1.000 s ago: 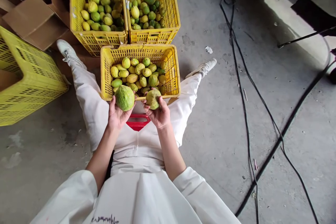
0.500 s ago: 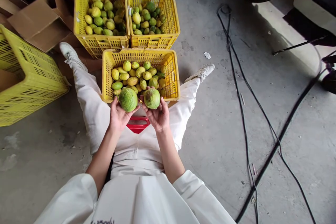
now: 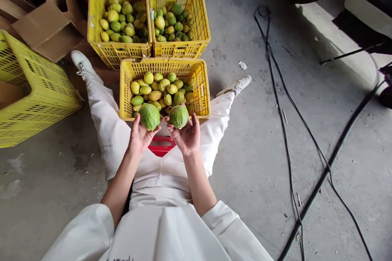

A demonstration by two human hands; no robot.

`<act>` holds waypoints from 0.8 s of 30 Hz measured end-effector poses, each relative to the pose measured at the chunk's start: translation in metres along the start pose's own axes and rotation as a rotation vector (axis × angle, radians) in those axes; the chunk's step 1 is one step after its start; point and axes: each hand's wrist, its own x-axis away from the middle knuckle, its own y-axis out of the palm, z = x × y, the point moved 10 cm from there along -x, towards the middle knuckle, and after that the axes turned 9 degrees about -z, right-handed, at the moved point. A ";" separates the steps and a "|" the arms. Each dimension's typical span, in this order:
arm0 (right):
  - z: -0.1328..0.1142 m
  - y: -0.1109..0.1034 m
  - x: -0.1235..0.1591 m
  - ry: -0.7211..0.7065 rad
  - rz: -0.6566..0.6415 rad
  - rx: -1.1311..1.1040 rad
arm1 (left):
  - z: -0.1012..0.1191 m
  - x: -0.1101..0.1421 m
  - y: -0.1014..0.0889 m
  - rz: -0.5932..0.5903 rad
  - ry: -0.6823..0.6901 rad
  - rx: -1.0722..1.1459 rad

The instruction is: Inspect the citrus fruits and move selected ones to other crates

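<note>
In my left hand (image 3: pixel 140 136) rests a large, bumpy green citrus fruit (image 3: pixel 149 117), with the fingers curled under it. My right hand (image 3: pixel 186 136) holds a second, slightly smaller green citrus fruit (image 3: pixel 178 116), its fingers around the side and bottom. Both fruits are held side by side, a little apart, over the near edge of a yellow plastic crate (image 3: pixel 205 89). Inside that crate lies a heap of yellow-green lemons (image 3: pixel 163 85). A red handle-like plastic part (image 3: pixel 161 147) shows between my legs, below the hands.
Two more yellow crates, left (image 3: pixel 104 53) and right (image 3: pixel 183 51), stand behind with green and yellow fruit. An upright yellow crate (image 3: pixel 45 102) is at far left, near cardboard boxes (image 3: pixel 43 24). Black cables (image 3: pixel 283 130) cross the floor at right, near a parked two-wheeler (image 3: pixel 367 8).
The fruit in my right hand has turned, hiding its brownish patch and showing a smoother green side. My right fingers have shifted. My left hand is nearly still.
</note>
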 end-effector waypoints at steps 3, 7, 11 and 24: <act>-0.004 0.002 -0.001 -0.042 -0.027 0.008 | 0.000 0.001 0.003 -0.021 -0.017 0.049; -0.003 -0.006 0.001 -0.008 0.042 -0.028 | 0.001 0.004 0.005 -0.042 -0.036 0.085; -0.004 -0.008 0.002 -0.019 0.019 -0.113 | 0.002 0.005 0.001 -0.002 -0.024 0.110; 0.000 0.001 0.002 -0.003 0.001 -0.011 | -0.002 0.006 0.010 -0.065 -0.053 0.147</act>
